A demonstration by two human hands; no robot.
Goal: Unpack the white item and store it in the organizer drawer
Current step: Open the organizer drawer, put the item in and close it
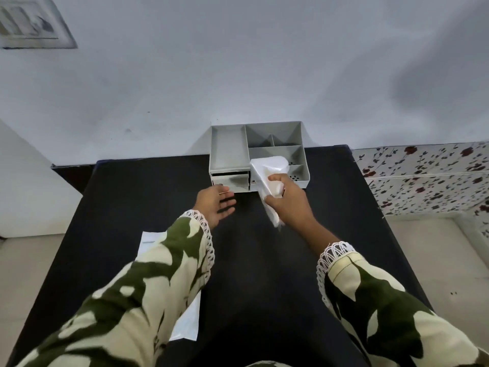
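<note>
A grey desk organizer (227, 149) with several open top compartments stands at the far edge of a black table (251, 260), against the wall. Its lower left drawer (230, 180) is slid a little way out. My right hand (287, 201) grips a white item (268, 172), a soft folded piece that sticks up in front of the organizer's right side and hangs below my fist. My left hand (215, 205) hovers palm up with fingers spread, just in front of the drawer and holding nothing.
A flat white wrapper (185, 321) lies on the table's left half, partly hidden under my left sleeve. A floral-patterned surface (423, 176) lies to the right of the table. The wall rises directly behind the organizer.
</note>
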